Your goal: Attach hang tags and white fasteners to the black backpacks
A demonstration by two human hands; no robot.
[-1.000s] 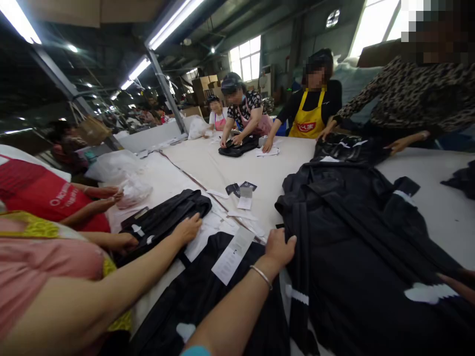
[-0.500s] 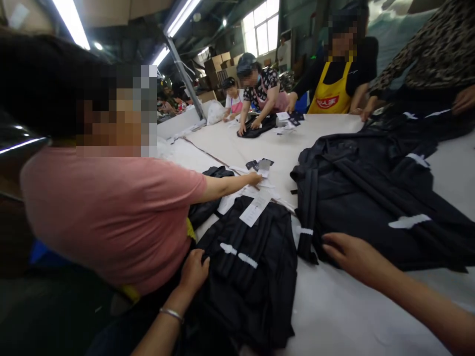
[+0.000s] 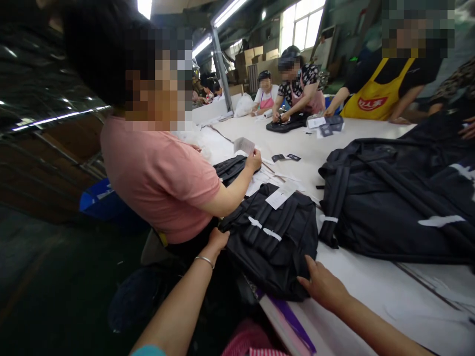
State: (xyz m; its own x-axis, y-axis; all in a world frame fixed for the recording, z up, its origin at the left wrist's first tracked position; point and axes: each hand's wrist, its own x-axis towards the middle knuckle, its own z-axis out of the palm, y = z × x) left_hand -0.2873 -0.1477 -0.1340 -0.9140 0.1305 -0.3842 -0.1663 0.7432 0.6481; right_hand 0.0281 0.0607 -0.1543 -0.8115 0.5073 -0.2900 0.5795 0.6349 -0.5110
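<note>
Black fabric backpack with white-wrapped straps [image 3: 267,257] lies at the near edge of the white table [image 3: 365,291], between the two hands, its long axis going roughly from near to far. The left hand [image 3: 218,239] touches its left edge; its grip I cannot tell. The right hand [image 3: 326,282], thumb and fingers apart, is at its near right side. Half a second earlier, this right hand was beside the larger black fabric bag [image 3: 386,212] on the right.

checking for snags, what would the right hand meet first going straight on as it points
The right hand would meet the nearest black backpack first; they seem to be touching, though depth is unclear.
</note>
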